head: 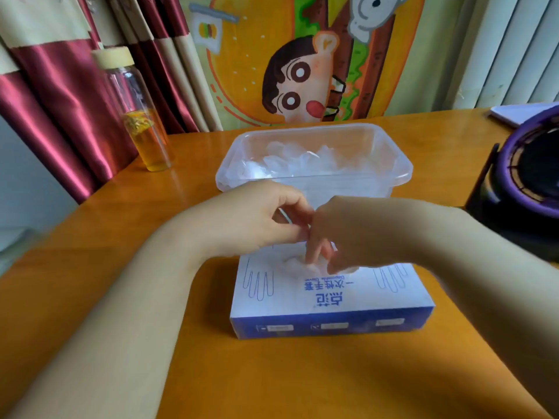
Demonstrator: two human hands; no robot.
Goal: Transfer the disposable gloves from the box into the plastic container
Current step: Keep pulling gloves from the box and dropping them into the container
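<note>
A flat cardboard box (329, 297), white on top with blue sides, lies on the glossy orange-brown tabletop (302, 382), and just behind it stands a clear, round-cornered plastic container (402, 170) holding a crumpled heap of thin see-through gloves (290, 164). The 2 bare hands meet over the box's far half, the left hand (257, 219) hovering with thumb and fingertips (298, 226) curled close together, though blur hides whether that grip holds anything. The right hand (357, 234) points its fingers (313, 254) down into the box's top opening, its grip pinched on a wrinkled glove (298, 264) sticking out there.
</note>
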